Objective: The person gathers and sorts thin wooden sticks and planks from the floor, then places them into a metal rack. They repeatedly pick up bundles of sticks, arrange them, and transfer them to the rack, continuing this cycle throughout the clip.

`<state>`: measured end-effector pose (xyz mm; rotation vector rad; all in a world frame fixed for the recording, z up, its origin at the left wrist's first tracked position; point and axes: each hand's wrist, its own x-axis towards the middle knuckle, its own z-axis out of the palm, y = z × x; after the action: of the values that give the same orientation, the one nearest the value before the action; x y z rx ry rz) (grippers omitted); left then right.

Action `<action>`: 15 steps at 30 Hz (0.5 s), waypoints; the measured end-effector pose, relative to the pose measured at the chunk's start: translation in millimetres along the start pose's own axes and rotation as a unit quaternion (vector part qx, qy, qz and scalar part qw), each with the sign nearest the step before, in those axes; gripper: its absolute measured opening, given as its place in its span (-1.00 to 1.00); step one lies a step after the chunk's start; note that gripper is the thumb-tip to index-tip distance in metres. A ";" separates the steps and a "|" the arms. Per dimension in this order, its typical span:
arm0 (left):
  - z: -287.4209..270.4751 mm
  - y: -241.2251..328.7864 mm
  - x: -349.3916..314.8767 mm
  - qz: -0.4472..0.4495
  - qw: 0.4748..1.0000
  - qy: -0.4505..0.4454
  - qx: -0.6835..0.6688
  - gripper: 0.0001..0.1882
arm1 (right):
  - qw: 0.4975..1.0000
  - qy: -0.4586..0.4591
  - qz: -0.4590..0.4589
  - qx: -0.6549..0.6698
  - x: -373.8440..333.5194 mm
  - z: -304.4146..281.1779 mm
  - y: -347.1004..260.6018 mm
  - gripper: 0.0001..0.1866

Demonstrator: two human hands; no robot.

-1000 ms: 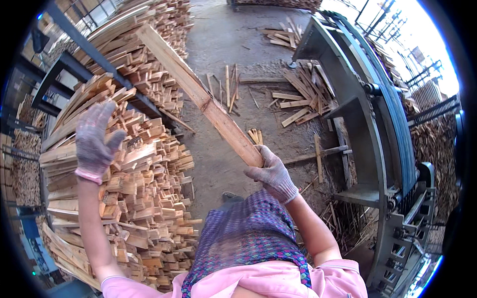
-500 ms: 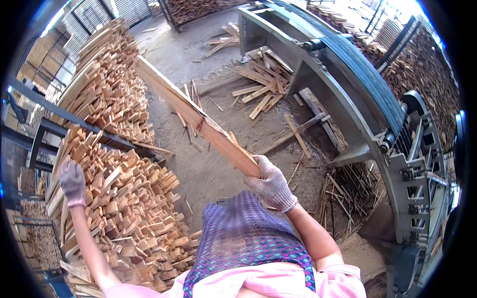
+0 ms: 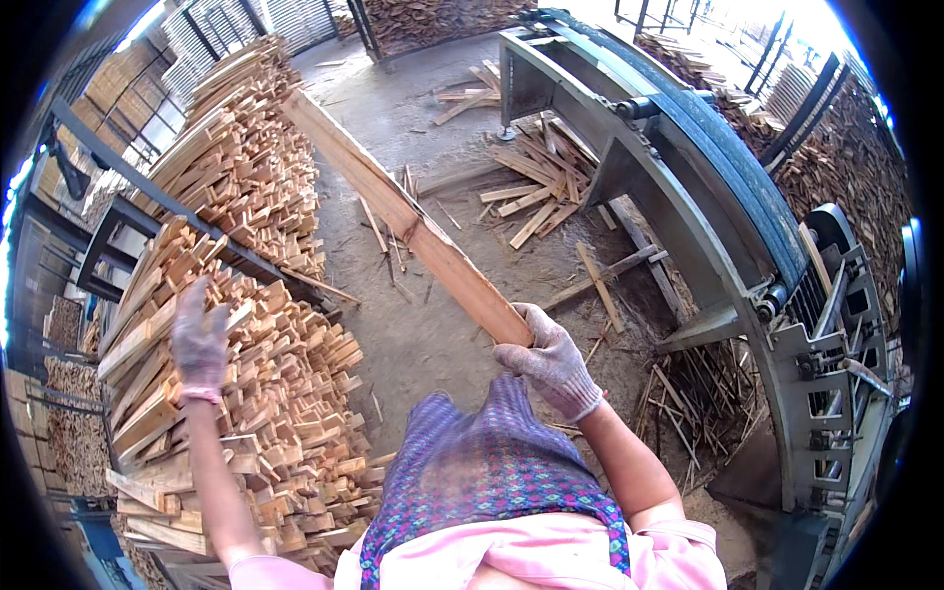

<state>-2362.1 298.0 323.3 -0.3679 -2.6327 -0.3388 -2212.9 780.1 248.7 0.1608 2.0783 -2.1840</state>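
Steadying the long plank (image 3: 447, 265) in mid-frame calls for a firm right hand (image 3: 556, 368), clamped on its lower end, with the left hand (image 3: 200, 342), fingers apart, near stacked wood (image 3: 305, 393) at frame left

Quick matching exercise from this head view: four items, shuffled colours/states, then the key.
Items:
1. Right hand
2. Apron
3. Left hand
4. Belt

Descriptions:
A. Purple and patterned
B. Blue, running along the grey machine
C. Fingers extended, no plank held, seen against the stacked wood
D. Closed on the near end of a plank

Pairs: 1-D, 2-A, 3-C, 4-B
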 end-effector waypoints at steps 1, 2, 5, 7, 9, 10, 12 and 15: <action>10.0 38.3 1.5 -0.024 0.991 -0.055 -0.116 -0.36 | 1.000 0.000 -0.002 0.002 0.6 4.2 1.7 -0.39; 20.9 74.5 -2.9 -0.059 0.955 -0.062 -0.283 -0.22 | 1.000 -0.004 -0.005 0.007 0.0 13.0 0.8 -0.39; 54.5 154.4 -7.9 -0.207 0.717 -0.119 -0.655 -0.18 | 0.990 0.027 -0.104 -0.089 -2.3 34.4 11.6 -0.41; 77.8 188.3 2.5 -0.313 0.581 -0.088 -0.746 -0.41 | 0.939 0.065 -0.234 -0.244 0.0 44.1 17.7 -0.41; 90.8 201.0 7.6 -0.369 0.457 -0.040 -0.809 -0.52 | 0.934 0.048 -0.238 -0.263 -2.2 55.0 12.3 -0.43; 101.2 196.2 10.0 -0.364 0.419 -0.044 -0.831 -0.60 | 0.932 0.050 -0.250 -0.260 -2.0 53.4 11.6 -0.43; 113.2 195.4 11.3 -0.365 0.361 -0.070 -0.855 -0.70 | 0.955 0.049 -0.198 -0.215 -10.8 53.0 8.5 -0.38; 120.6 190.7 10.4 -0.366 0.356 -0.103 -0.853 -0.69 | 0.987 0.038 -0.096 -0.124 -25.1 61.0 10.3 -0.29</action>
<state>-2360.4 514.0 257.2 0.3355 -1.0947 -3.3029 -2186.0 719.1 245.7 0.0202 2.4790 -2.0200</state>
